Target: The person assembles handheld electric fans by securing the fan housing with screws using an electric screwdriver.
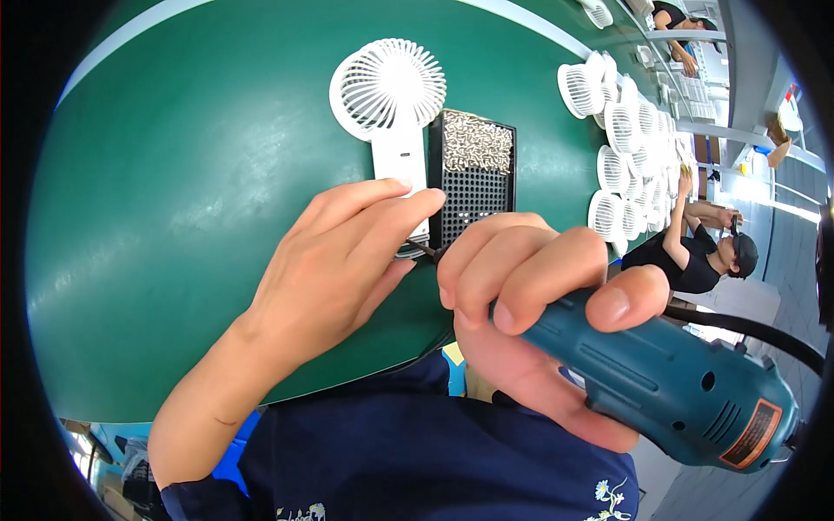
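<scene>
A white handheld fan (pixel 388 95) lies on the green table (pixel 191 156), its round grille at the far end and its handle toward me. My left hand (pixel 334 260) rests on the lower part of the handle, fingers curled over it. My right hand (pixel 530 304) grips a teal electric screwdriver (pixel 678 382). The screwdriver's dark bit reaches to the base of the fan handle, between my two hands. A black perforated screw tray (pixel 473 178) with a heap of small screws sits right beside the fan.
Several white fan grilles (pixel 630 139) are stacked at the table's right edge. A person in a black shirt and cap (pixel 699 256) works beyond that edge. Another person's arm (pixel 682 39) shows at the far top right. A black cable (pixel 747 330) leads from the screwdriver.
</scene>
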Motion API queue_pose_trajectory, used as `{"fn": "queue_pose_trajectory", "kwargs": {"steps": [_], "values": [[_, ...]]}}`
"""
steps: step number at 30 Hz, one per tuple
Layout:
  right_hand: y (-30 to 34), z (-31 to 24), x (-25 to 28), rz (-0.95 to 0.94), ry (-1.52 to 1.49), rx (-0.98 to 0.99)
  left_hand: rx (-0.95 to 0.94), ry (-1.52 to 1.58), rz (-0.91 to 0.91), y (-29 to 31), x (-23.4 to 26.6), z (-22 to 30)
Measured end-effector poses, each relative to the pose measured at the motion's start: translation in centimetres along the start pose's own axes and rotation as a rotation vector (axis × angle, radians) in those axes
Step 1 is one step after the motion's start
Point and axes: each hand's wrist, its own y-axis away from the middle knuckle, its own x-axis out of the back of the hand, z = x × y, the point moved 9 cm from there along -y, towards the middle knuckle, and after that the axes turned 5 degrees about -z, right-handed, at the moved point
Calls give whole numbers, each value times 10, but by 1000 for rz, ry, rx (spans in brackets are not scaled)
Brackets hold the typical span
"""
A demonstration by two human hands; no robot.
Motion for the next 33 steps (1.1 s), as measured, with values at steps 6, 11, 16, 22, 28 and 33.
{"fn": "queue_pose_trajectory", "kwargs": {"steps": [6, 11, 16, 22, 28, 33], "values": [[1, 11, 2, -55, 108, -14, -25, -29, 8, -1, -1, 1], [5, 14, 2, -3, -28, 52, -26, -14, 0, -1, -2, 1], [4, 10, 3, -34, 20, 43, -40, -13, 3, -4, -4, 4], [5, 12, 0, -64, 54, 49, -22, -31, -22, 2, -3, 2], [-25, -33, 45, 43, 53, 74, -19, -48, -36, -1, 3, 8], [-20, -13, 127, 347, -21, 129, -33, -61, -67, -2, 2, 7]]}}
